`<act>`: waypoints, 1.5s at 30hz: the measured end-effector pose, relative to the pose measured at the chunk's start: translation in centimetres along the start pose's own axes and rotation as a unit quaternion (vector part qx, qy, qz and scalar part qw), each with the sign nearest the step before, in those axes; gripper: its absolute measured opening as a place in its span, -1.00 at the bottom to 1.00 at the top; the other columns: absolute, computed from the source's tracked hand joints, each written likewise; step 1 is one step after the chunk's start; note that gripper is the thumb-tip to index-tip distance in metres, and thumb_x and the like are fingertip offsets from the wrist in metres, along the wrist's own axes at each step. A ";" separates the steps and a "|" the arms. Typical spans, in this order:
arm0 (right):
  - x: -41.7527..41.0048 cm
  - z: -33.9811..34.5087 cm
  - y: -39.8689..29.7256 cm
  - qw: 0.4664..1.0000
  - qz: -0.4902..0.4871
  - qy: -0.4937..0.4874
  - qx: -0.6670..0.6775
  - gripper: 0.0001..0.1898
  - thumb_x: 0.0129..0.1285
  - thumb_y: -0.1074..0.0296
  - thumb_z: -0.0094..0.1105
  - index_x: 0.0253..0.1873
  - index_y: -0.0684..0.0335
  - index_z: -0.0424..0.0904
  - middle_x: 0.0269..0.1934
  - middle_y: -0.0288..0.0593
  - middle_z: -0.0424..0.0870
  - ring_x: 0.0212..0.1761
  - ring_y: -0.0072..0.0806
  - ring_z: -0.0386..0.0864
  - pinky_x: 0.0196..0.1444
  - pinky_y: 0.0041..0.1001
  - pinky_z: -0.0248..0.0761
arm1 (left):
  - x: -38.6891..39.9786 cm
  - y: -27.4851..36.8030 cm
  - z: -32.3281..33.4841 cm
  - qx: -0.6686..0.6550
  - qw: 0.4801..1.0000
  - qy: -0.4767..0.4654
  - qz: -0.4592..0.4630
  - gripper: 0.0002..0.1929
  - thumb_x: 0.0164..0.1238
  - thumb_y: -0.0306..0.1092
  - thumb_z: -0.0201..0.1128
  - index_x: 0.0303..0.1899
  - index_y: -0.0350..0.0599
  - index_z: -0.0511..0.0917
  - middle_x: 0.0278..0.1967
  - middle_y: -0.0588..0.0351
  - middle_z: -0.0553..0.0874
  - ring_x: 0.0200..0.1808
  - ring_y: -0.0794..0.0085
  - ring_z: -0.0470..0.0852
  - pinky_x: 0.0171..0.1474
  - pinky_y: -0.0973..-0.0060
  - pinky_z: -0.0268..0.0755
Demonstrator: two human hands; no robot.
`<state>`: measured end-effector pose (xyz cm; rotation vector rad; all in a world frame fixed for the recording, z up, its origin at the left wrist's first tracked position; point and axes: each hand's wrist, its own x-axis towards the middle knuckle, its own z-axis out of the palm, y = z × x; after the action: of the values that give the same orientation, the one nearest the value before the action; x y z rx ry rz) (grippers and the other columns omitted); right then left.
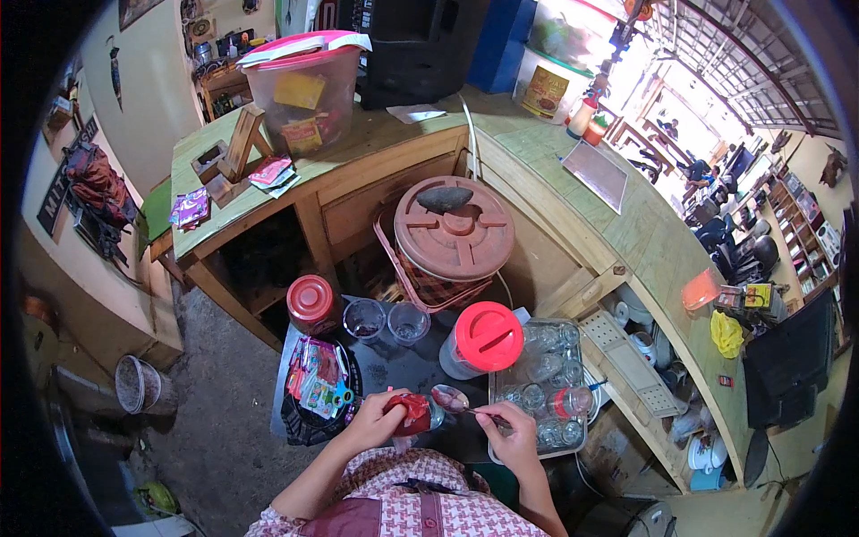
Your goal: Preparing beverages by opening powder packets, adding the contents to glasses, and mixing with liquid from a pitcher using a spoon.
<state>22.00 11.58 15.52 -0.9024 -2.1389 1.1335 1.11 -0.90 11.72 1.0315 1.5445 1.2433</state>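
Note:
My left hand [377, 419] is closed around a small glass jar [417, 414] with red on it, tipped so that its clear end faces right. In my right hand [508, 433] is a metal spoon [452, 399], its bowl close to the jar's clear end. Beyond them stand two clear plastic cups [409, 323], one beside the other, with a little dark matter in the left one. A clear pitcher with a red lid [488, 335] is just past the spoon. To the left, a black basket [302, 426] holds colourful sachets [319, 379].
A red-lidded canister [313, 302] stands at the dark table's back left. On the right, a metal tray [537, 455] holds several upturned glasses. Behind the table is a large round cooler [454, 248] with a stone on its lid. A green wooden counter [537, 154] curves around.

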 end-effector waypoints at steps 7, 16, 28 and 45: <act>-0.5 0.8 0.3 0.998 0.041 0.012 0.036 -0.89 0.14 0.46 0.31 -0.23 0.31 0.65 -0.36 -0.18 0.68 -0.33 -0.53 0.62 -0.24 -0.56 0.44 | -0.2 0.2 0.0 0.017 0.999 -0.004 -0.039 -0.70 0.25 -0.42 -0.06 -0.11 -0.32 0.57 -0.40 0.19 0.66 -0.36 0.60 0.57 -0.25 0.57 0.44; -0.6 0.9 0.8 0.997 0.040 0.033 0.060 -0.89 0.16 0.45 0.31 -0.23 0.32 0.65 -0.32 -0.15 0.69 -0.32 -0.49 0.66 -0.27 -0.56 0.48 | -0.5 2.0 0.2 0.044 0.999 0.000 0.012 -0.69 0.14 -0.17 0.40 -0.19 -0.19 0.64 -0.42 0.10 0.72 -0.40 0.59 0.63 -0.22 0.57 0.47; -0.3 0.5 1.1 0.999 0.007 0.005 0.034 -0.90 0.13 0.44 0.33 -0.25 0.27 0.66 -0.37 -0.17 0.68 -0.39 -0.48 0.62 -0.34 -0.55 0.43 | -0.7 3.3 -0.5 0.033 0.995 -0.034 -0.086 -0.72 0.24 -0.16 0.32 -0.28 -0.24 0.68 -0.53 0.17 0.69 -0.49 0.69 0.55 -0.40 0.63 0.40; -0.2 -0.1 0.7 0.999 0.019 -0.019 0.028 -0.90 0.11 0.46 0.34 -0.27 0.30 0.67 -0.38 -0.20 0.69 -0.40 -0.54 0.60 -0.32 -0.58 0.41 | 0.5 2.7 -2.0 0.087 0.988 -0.130 0.019 -0.74 0.29 -0.22 0.27 -0.17 -0.20 0.50 -0.51 0.08 0.61 -0.45 0.55 0.55 -0.32 0.51 0.39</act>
<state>22.42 11.78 14.91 -0.9061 -2.1177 1.2334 -0.70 -0.55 14.51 1.2861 1.4529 0.9678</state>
